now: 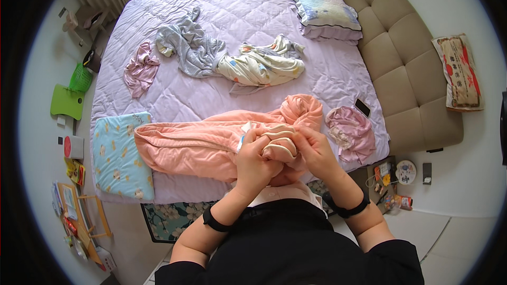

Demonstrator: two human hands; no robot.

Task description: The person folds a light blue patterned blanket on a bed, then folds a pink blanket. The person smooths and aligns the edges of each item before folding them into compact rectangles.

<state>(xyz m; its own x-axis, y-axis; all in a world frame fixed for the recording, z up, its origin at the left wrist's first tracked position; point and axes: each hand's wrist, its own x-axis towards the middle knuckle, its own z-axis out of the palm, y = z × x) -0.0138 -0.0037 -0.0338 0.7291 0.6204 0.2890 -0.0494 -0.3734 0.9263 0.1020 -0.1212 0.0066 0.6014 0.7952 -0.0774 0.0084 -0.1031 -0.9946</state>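
A long peach garment (185,145) with pale piping along its edges lies across the near side of the bed, one end bunched up at the right. My left hand (257,159) pinches a gathered part of it with cream trim, beside a small white tag. From the other side, my right hand (315,154) grips the same gathered part with fingers and thumb. Both hands are close together in front of my body, slightly above the bed edge. Part of the cloth beneath them is hidden by my hands.
The lilac bedspread (174,103) holds a grey garment (193,47), a patterned garment (261,67), two pink garments (141,69) (353,129), a phone (363,107) and a folded blue blanket (122,161). Pillows (323,5) lie against the padded headboard (401,47).
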